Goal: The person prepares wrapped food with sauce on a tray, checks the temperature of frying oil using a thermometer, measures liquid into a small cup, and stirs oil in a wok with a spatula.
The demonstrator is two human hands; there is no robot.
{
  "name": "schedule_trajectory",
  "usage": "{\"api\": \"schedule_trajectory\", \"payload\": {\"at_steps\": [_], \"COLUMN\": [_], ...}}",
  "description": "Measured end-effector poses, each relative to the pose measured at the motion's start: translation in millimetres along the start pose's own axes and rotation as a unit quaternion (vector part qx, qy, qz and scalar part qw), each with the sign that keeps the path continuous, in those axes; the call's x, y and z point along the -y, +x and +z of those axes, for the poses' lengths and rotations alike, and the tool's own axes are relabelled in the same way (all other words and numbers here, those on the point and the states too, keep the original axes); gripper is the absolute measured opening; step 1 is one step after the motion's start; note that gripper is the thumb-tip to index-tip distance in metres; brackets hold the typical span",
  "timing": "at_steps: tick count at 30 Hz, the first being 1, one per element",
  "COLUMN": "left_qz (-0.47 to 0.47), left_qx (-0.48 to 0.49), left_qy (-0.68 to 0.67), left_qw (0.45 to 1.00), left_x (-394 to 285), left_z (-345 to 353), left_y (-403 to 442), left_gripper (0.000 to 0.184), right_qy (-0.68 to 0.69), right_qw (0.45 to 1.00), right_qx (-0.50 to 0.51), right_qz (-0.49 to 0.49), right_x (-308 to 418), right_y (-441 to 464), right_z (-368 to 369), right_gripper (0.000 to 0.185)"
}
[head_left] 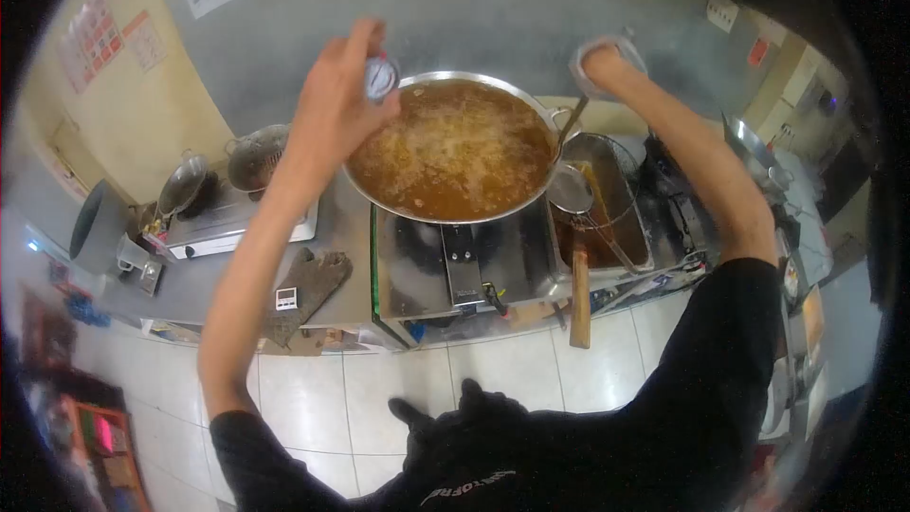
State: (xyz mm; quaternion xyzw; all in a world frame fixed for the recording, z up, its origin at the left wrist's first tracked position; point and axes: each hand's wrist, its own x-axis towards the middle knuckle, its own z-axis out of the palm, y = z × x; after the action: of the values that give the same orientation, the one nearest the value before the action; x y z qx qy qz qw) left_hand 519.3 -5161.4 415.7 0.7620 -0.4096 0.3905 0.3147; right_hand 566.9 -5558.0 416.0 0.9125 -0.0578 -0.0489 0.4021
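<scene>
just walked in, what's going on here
A person's left hand holds a small round dial gauge up near the left rim of a wide metal pan of bubbling amber liquid. Their right hand, with something clear around it, is near the upper end of a utensil handle at the pan's right side; its grip is unclear. A digital timer lies on a grey-brown glove.

Metal pan: wide, circular, filled with bubbling brown liquid. Dial gauge: round, white-faced, facing me, raised near the far-left rim. Slender utensil: dark shaft, inclined at the right rim; upper end meets a blurred translucent item.
</scene>
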Motion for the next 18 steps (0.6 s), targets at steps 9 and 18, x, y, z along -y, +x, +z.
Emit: {"api": "schedule_trajectory", "payload": {"at_steps": [9,18], "left_qz": [0.083,0.082], "left_qx": [0.052,0.066], "left_qy": [-0.023,-0.005], "left_qw": [0.995,0.994], "left_x": [54,76], "left_z": [-37,-57], "left_y": [41,37], "left_gripper": [0.058,0.056], "right_qy": [0.247,0.098], "right_qw": [0.96,0.987], "right_qx": [0.098,-0.02], "right_qz": [-0.084,-0.124], "right_x": [97,191], "right_y": [-73,7], "right_z": [37,102], "right_gripper": [0.038,0.025]}}
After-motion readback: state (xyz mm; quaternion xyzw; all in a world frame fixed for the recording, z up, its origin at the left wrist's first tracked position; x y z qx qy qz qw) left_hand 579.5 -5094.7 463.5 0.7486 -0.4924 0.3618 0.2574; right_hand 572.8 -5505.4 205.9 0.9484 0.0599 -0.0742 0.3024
